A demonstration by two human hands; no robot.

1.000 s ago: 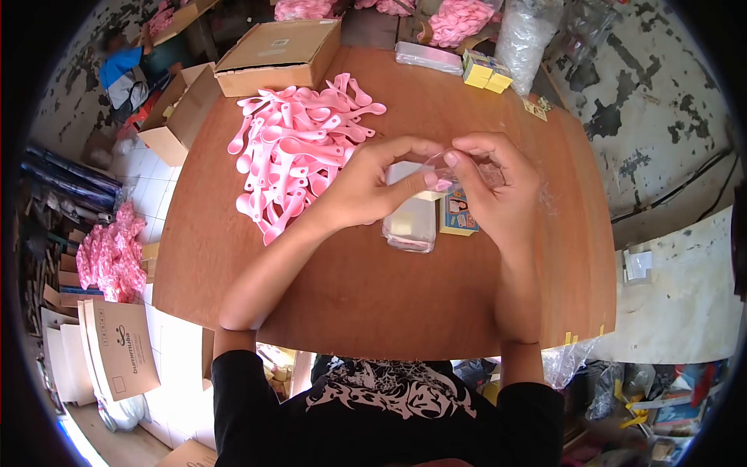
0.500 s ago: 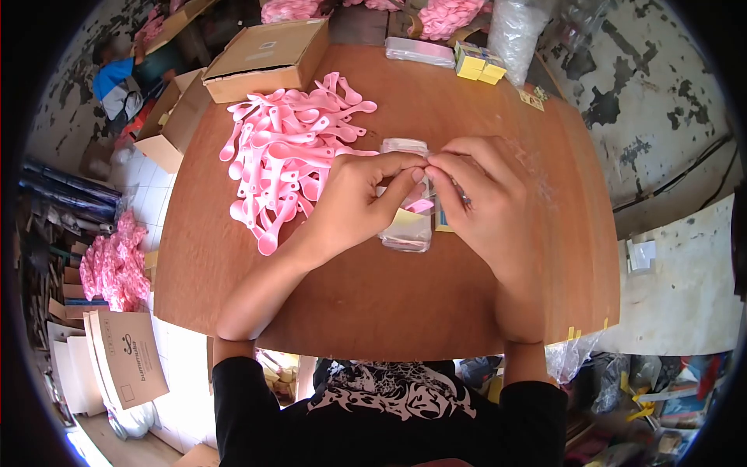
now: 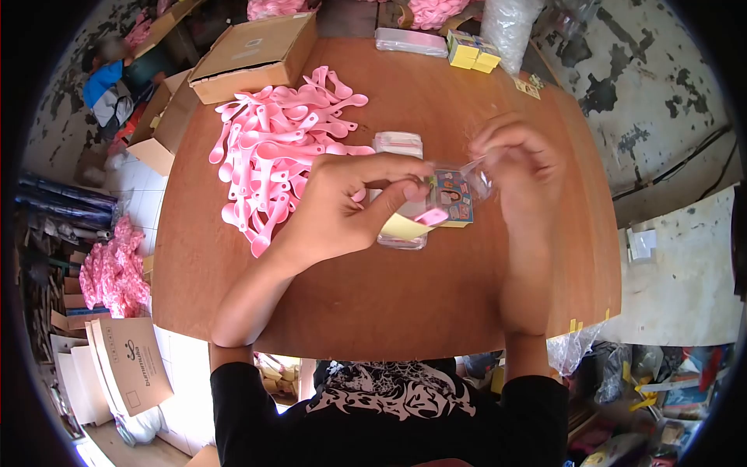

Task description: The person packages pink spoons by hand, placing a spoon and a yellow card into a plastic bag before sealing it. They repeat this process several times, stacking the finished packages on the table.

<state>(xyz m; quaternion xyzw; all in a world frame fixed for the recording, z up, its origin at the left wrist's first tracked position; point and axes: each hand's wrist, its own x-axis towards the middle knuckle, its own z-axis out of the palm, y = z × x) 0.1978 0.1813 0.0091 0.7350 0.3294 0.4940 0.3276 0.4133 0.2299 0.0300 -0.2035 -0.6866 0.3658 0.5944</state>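
My left hand (image 3: 354,198) pinches the top of a small clear plastic bag, with a pale yellow card (image 3: 403,226) and a pink spoon handle (image 3: 433,217) showing below the fingers. Raised to the right, my right hand (image 3: 517,159) is smeared by motion, its fingertips closed on a thin clear plastic strip (image 3: 471,165). Between and beneath the hands lies a stack of printed cards (image 3: 455,198) with a picture on top. A stack of clear plastic bags (image 3: 398,142) is partly hidden behind my left hand. Left of it spreads a heap of pink spoons (image 3: 272,148).
A cardboard box (image 3: 253,56) sits at the table's far left. Along the back edge are a packet of clear bags (image 3: 411,42), yellow card stacks (image 3: 472,53) and a big plastic sack (image 3: 510,31). Another person (image 3: 109,86) is at the far left, beyond the table (image 3: 350,311).
My right hand has moved away from my left, up and to the right, drawing out a clear strip. The printed cards have come into fuller view. My left hand stays near its place.
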